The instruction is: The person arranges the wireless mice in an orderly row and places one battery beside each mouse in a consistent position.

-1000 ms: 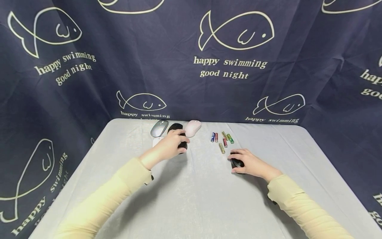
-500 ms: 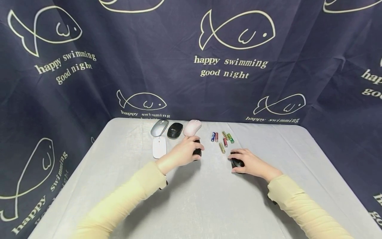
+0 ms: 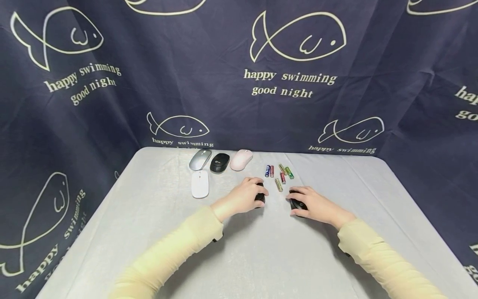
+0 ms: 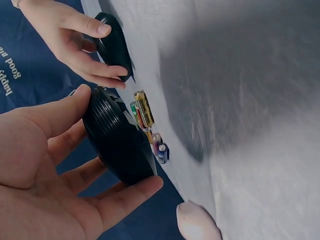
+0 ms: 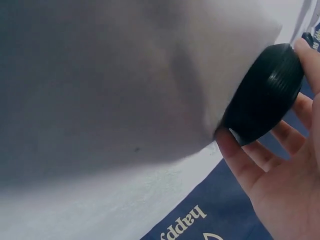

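Observation:
My left hand (image 3: pixel 244 195) grips a black computer mouse (image 4: pixel 117 137) between thumb and fingers, its ribbed side facing the left wrist camera. This mouse is raised over the table, left of the batteries. To its right, my right hand (image 3: pixel 315 205) holds a second black mouse (image 5: pixel 265 92) by its sides, low at the tabletop. Several small batteries (image 3: pixel 278 185) in gold, red, green and blue lie in a loose group just beyond the two hands. The palm of the left hand hides part of its mouse in the head view.
At the back left of the table (image 3: pixel 157 232) lie a grey mouse (image 3: pixel 200 160), a black mouse (image 3: pixel 219 162) and a pink mouse (image 3: pixel 241 160) in a row. A white mouse (image 3: pixel 200 184) sits in front of the grey one. A dark blue fish-print curtain (image 3: pixel 231 120) hangs behind.
My left hand has carried its black mouse rightward and nearer to me, away from the row of mice toward the right hand. The right hand has stayed in place with its mouse.

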A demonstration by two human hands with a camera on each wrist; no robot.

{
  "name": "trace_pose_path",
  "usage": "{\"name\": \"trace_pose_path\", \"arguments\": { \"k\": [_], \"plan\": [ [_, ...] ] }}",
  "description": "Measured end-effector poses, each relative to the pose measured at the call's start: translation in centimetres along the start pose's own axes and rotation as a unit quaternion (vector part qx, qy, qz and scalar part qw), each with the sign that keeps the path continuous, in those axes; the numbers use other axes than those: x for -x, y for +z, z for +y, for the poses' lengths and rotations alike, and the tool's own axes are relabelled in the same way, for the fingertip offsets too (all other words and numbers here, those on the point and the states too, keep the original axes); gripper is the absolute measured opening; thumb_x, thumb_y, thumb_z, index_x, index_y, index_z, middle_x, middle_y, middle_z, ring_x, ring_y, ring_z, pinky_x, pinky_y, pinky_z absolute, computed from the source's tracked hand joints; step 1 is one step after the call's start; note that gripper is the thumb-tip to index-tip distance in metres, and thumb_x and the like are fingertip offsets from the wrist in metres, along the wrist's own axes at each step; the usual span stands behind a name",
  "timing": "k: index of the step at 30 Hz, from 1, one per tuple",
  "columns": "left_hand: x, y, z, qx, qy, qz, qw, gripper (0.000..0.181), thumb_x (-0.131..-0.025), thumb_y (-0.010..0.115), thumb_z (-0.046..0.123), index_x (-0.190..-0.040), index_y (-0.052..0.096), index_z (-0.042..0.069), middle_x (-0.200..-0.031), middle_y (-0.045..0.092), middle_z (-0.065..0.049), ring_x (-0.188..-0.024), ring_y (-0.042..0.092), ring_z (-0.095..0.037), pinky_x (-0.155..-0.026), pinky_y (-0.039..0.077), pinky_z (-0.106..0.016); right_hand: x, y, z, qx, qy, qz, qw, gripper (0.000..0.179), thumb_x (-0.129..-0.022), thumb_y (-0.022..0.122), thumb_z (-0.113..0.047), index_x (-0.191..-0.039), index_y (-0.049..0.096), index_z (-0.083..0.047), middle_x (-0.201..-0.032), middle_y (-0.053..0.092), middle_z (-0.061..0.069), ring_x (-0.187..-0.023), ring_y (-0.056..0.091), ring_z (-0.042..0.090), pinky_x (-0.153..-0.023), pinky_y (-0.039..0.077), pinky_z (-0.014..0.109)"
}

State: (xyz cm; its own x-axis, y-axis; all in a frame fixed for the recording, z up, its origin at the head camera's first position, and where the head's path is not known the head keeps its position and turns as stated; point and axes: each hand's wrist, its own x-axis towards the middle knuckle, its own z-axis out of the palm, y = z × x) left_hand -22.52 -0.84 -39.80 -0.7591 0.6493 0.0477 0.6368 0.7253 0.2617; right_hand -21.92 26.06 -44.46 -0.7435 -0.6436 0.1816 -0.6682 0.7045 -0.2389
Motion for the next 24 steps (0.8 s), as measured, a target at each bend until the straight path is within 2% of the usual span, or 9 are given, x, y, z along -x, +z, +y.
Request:
{"name": "trace_pose_path", "arguments": {
  "k": [5,9,12,18,24],
  "plan": [
    [-0.2,0.4,0.5,0.004,-0.005,-0.016,0.9998,0.03,-0.085,0.069,0.029,-0.115,0.068,0.023,-0.14,0.047,-0.007,-0.125,0.044,-0.031,-0.1,0.044,-0.041,0.4,0.1,0.3,0.016,-0.036,0.002,0.9992,0.049,-0.08,0.073,-0.035,-0.122,0.063,-0.01,-0.135,0.05,0.019,-0.123,0.044,0.041,-0.099,0.04,0.054],
    [-0.3,0.7,0.8,0.0,-0.009,-0.019,0.9998,0.031,-0.085,0.069,0.03,-0.115,0.068,0.024,-0.142,0.046,-0.006,-0.127,0.043,-0.03,-0.1,0.044,-0.041,0.6,0.1,0.7,0.017,-0.085,-0.002,0.9962,0.051,-0.08,0.073,-0.033,-0.126,0.06,-0.014,-0.139,0.047,0.017,-0.127,0.039,0.046,-0.102,0.034,0.058],
    [-0.4,1.0,0.9,-0.009,-0.012,-0.017,0.9997,0.03,-0.085,0.069,0.03,-0.115,0.068,0.024,-0.142,0.046,-0.006,-0.127,0.043,-0.029,-0.1,0.044,-0.041,0.7,-0.1,1.0,0.022,-0.113,-0.004,0.9933,0.051,-0.081,0.073,-0.033,-0.127,0.059,-0.016,-0.139,0.048,0.014,-0.128,0.038,0.045,-0.102,0.034,0.058],
    [-0.9,1.5,1.5,-0.022,-0.012,-0.014,0.9996,0.03,-0.085,0.069,0.031,-0.115,0.068,0.025,-0.141,0.047,-0.005,-0.125,0.044,-0.028,-0.1,0.045,-0.038,0.7,-0.4,1.3,0.029,-0.136,-0.011,0.9902,0.048,-0.082,0.072,-0.032,-0.127,0.06,-0.02,-0.138,0.05,0.01,-0.128,0.039,0.043,-0.1,0.037,0.055],
    [-1.6,2.2,1.9,-0.03,-0.015,-0.017,0.9993,0.03,-0.085,0.069,0.032,-0.115,0.068,0.027,-0.14,0.048,-0.004,-0.124,0.045,-0.028,-0.095,0.048,-0.039,0.7,-0.3,1.5,0.036,-0.16,0.001,0.9864,0.042,-0.081,0.072,-0.026,-0.121,0.064,-0.015,-0.132,0.056,0.01,-0.124,0.045,0.04,-0.096,0.041,0.051]
  ]
}}
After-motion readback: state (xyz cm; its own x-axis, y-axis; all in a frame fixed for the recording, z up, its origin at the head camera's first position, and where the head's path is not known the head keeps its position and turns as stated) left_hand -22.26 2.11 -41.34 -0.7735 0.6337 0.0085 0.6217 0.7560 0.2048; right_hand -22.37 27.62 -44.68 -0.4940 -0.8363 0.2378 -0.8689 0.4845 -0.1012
